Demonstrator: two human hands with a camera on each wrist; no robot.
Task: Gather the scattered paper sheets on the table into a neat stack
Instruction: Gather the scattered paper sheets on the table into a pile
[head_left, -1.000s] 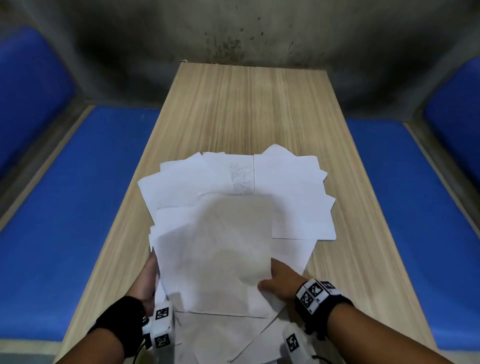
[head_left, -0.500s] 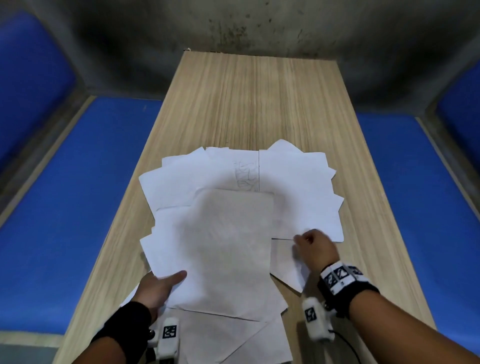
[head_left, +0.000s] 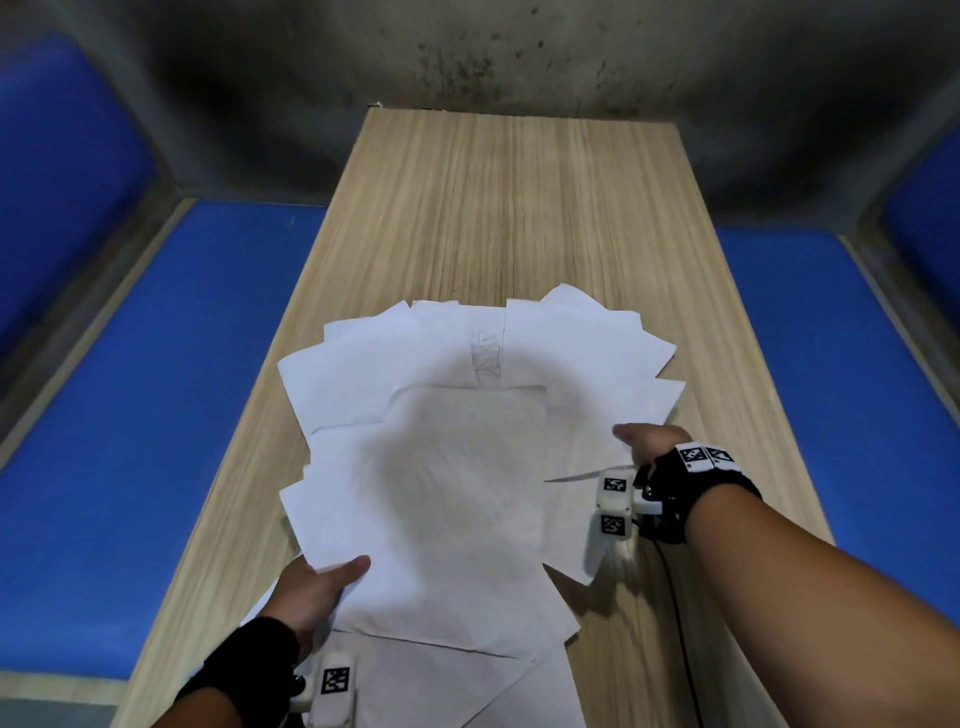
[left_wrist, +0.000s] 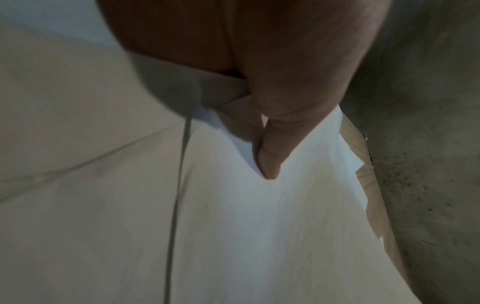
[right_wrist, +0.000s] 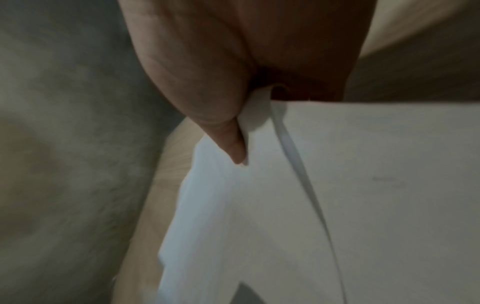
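Light, limp, slippery against each other; likely best taken at the outer edges and squeezed inward, not lifted singly. Left hand (head_left: 311, 587) pinching the near-left corner of the paper sheets (head_left: 467, 467), thumb on top. Right hand (head_left: 652, 441) pinching the right edge, thumb over, fingers beneath. White, overlapping, fanned across the near half of the table (head_left: 519, 208), corners askew, faint scribble toward the far side.

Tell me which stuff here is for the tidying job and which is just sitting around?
For the job:
paper sheets, fanned out and overlapping
left hand, pinching the near left corner of the sheets
right hand, pinching sheets at the right edge
table, under the sheets

Just there:
blue seats
grey wall
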